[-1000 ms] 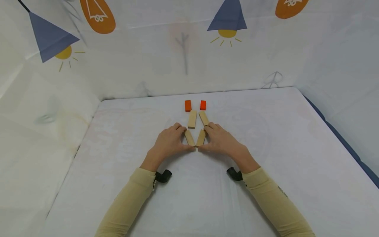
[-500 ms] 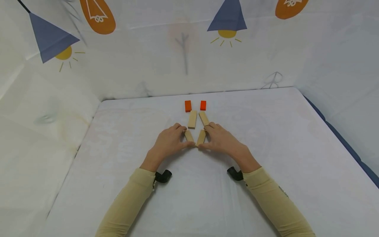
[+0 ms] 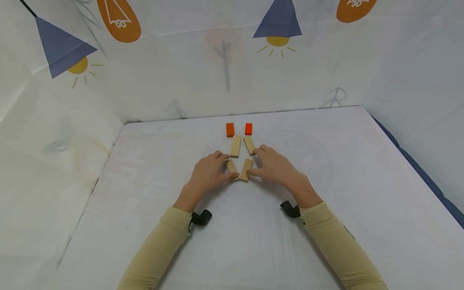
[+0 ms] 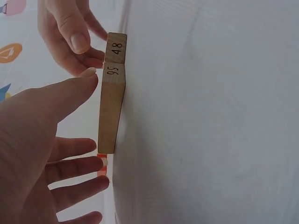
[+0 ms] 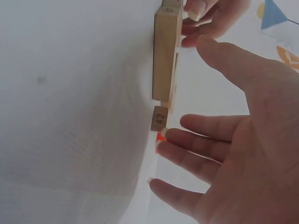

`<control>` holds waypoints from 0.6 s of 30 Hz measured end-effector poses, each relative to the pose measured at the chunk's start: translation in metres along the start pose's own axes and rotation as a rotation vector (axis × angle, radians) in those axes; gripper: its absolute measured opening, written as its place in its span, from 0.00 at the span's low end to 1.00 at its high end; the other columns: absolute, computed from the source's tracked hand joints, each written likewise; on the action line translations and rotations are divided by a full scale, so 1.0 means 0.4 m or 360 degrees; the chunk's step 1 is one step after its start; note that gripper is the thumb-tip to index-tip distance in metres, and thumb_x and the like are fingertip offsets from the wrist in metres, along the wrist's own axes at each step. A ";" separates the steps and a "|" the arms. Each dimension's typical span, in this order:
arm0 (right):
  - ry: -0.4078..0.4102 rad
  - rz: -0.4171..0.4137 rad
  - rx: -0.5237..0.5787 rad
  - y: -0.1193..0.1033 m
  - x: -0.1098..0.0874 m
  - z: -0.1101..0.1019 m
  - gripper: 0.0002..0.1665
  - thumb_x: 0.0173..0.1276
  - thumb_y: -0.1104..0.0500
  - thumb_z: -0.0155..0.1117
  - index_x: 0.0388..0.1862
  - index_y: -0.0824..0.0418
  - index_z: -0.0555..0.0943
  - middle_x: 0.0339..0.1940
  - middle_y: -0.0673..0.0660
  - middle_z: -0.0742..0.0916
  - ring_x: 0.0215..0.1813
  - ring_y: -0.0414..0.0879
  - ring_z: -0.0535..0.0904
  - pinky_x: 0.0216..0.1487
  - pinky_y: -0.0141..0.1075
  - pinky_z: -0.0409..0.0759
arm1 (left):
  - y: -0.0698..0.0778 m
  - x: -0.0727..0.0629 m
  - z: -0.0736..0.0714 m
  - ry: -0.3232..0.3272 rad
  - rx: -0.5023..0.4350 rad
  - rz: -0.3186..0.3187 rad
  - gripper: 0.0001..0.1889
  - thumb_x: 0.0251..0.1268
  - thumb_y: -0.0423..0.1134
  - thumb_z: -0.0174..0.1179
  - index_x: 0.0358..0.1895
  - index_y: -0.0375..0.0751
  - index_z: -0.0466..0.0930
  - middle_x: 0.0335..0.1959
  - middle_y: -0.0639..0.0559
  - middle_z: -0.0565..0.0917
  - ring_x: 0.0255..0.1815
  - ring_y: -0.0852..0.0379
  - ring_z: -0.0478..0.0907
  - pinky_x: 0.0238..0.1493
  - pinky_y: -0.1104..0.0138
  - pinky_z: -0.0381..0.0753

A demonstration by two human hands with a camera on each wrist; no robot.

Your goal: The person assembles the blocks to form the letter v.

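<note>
On the table, two plain wooden blocks converge toward me in a V, the left one and the right one. My left hand spans the left block, with its thumb over the near end and fingertips by the far end. In the left wrist view those fingers are straight and spread beside the block marked 56, whose end meets a block marked 48. My right hand is beside the right block, fingers loosely extended; the right wrist view shows a gap between its thumb and the block.
Beyond the V lie two more wooden blocks, left and right, the latter near my right fingertips. Behind them are an orange block and a red-orange block. A printed cloth wall rises behind the white table.
Both thumbs were at the near ends of the blocks. The right hand has drawn away to the right, uncovering its block; the left thumb has shifted slightly up over its block.
</note>
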State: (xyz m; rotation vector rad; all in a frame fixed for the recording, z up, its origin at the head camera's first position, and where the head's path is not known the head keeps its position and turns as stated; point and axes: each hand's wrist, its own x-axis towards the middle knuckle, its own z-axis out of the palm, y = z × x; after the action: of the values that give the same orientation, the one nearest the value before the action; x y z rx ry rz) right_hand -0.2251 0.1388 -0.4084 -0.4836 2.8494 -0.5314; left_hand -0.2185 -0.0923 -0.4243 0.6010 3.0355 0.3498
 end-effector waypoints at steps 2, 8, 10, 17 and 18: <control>-0.0007 0.0017 -0.0012 0.004 0.006 -0.003 0.48 0.63 0.32 0.65 0.73 0.59 0.67 0.71 0.60 0.72 0.73 0.56 0.68 0.72 0.52 0.70 | 0.002 0.000 -0.001 0.0013 0.0011 0.0004 0.37 0.60 0.68 0.61 0.65 0.46 0.75 0.59 0.49 0.79 0.52 0.50 0.80 0.53 0.56 0.81; -0.0003 0.0017 -0.0023 0.016 0.015 -0.014 0.50 0.64 0.32 0.64 0.75 0.60 0.64 0.72 0.62 0.71 0.73 0.57 0.67 0.72 0.54 0.69 | 0.004 -0.002 -0.001 0.0119 0.0024 0.0067 0.32 0.60 0.64 0.64 0.63 0.52 0.77 0.56 0.52 0.79 0.56 0.52 0.79 0.58 0.55 0.79; 0.0010 0.0004 -0.0015 0.020 0.017 -0.017 0.49 0.64 0.33 0.64 0.75 0.59 0.64 0.73 0.62 0.70 0.74 0.58 0.66 0.71 0.55 0.69 | 0.004 -0.002 0.001 0.0147 0.0016 0.0088 0.30 0.60 0.63 0.65 0.63 0.53 0.78 0.56 0.53 0.80 0.56 0.52 0.80 0.59 0.55 0.78; 0.0019 -0.0013 0.0023 0.036 0.023 -0.025 0.47 0.66 0.34 0.63 0.77 0.54 0.62 0.74 0.59 0.69 0.75 0.57 0.64 0.71 0.56 0.69 | 0.016 -0.003 -0.001 0.0161 -0.0003 0.0166 0.29 0.61 0.61 0.66 0.64 0.56 0.78 0.54 0.54 0.81 0.56 0.52 0.80 0.61 0.54 0.77; 0.0015 -0.0011 0.0029 0.039 0.024 -0.027 0.47 0.66 0.35 0.63 0.77 0.54 0.62 0.74 0.59 0.69 0.75 0.57 0.64 0.71 0.56 0.68 | 0.018 -0.003 -0.002 0.0158 0.0000 0.0174 0.29 0.61 0.61 0.65 0.65 0.56 0.78 0.55 0.54 0.81 0.56 0.52 0.80 0.62 0.54 0.76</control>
State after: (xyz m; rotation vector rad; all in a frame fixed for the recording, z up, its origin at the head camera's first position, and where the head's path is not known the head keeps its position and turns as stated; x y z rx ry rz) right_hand -0.2409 0.1525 -0.4056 -0.4892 2.8501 -0.5623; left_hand -0.2148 -0.0864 -0.4221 0.7748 3.1037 0.3944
